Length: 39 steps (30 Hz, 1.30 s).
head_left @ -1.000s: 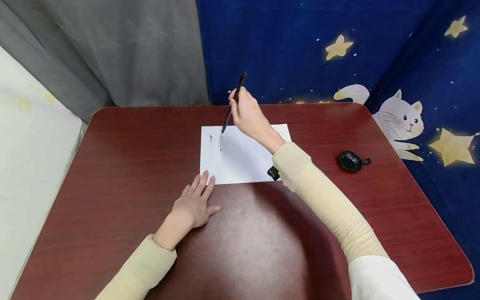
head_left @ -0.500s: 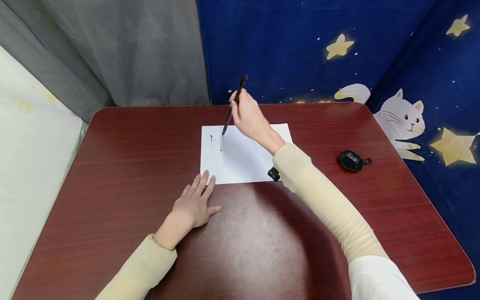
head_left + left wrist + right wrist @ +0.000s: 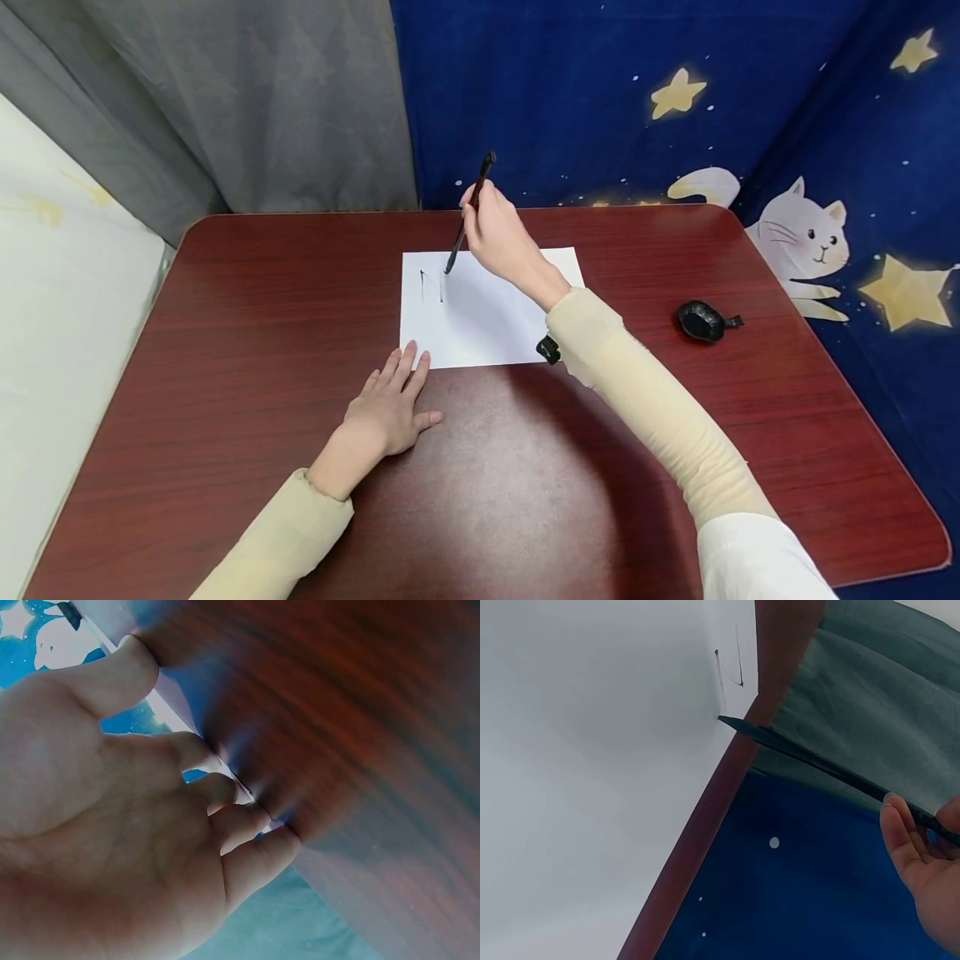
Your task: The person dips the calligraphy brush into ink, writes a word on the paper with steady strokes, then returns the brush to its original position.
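My right hand (image 3: 498, 229) pinches a dark, slender brush (image 3: 817, 761) by its upper shaft, the shaft slanting up and away. Its pointed tip is at the upper left of a white sheet of paper (image 3: 495, 333), close by some thin black strokes (image 3: 739, 660). These strokes show two upright lines and a faint slanting one between them. With fingers spread and nearly straight, my left hand (image 3: 386, 412) lies on the table, its fingertips on the paper's lower left corner. The left wrist view shows that palm (image 3: 112, 825) from below, fingertips against the tabletop.
A small black dish (image 3: 701, 322) with a short handle stands on the right of the reddish-brown table (image 3: 247, 333). A black tag-like piece (image 3: 548, 349) shows by the right cuff, over the paper's lower right. Grey and dark blue curtains (image 3: 525, 83) hang behind the table.
The right hand and brush have shifted very slightly down, the tip moving a little toward me along the right-hand stroke. My left hand has kept its place on the paper's corner.
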### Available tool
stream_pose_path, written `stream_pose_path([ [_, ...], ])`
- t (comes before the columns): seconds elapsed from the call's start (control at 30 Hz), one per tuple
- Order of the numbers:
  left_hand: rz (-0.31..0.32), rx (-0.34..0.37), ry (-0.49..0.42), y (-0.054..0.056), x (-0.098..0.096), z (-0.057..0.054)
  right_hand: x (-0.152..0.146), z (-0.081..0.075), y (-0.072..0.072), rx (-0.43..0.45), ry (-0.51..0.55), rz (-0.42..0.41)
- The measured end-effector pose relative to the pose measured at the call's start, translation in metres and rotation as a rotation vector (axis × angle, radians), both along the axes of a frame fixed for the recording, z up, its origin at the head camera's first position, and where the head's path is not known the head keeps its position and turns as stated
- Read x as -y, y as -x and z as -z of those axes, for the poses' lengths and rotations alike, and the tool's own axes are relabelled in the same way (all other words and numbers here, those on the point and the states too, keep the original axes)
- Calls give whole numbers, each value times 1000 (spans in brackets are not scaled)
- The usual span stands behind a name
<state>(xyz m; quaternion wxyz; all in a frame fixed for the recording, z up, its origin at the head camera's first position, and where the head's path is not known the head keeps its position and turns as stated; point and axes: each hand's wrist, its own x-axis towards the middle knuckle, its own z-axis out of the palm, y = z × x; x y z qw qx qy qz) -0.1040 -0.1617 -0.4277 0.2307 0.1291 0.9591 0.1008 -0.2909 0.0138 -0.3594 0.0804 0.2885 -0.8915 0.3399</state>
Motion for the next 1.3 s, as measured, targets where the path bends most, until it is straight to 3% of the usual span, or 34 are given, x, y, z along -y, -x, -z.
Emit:
stream_pose_path([
  [1.3,1,-10,-30,-3,-2,-3,-8,-7,-14,-24,-80,-7],
])
